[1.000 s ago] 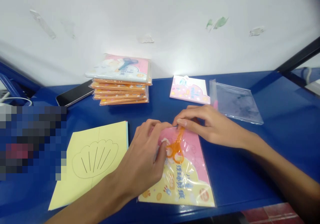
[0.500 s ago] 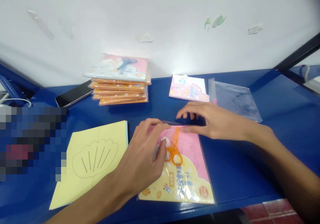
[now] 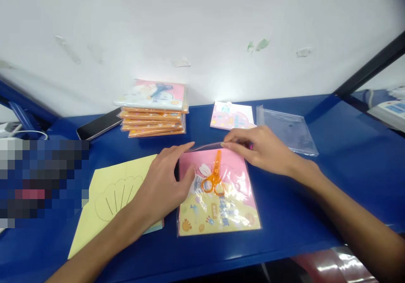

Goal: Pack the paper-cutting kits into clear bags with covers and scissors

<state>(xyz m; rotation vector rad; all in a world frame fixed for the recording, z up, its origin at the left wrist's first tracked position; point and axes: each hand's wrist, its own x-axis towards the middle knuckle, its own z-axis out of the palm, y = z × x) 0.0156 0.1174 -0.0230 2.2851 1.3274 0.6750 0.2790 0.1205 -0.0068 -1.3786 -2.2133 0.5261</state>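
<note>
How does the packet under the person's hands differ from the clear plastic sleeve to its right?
The packet holds printed pink-and-yellow paper and orange scissors, while the clear plastic sleeve shows mostly the table through it. The packet lies nearer the person, with the right hand pinching its top edge and the left hand at its left side; the sleeve lies farther back, untouched. Both lie flat on the blue table.

Orange scissors [image 3: 214, 177] on a pink-and-yellow patterned packet [image 3: 221, 219]
</note>
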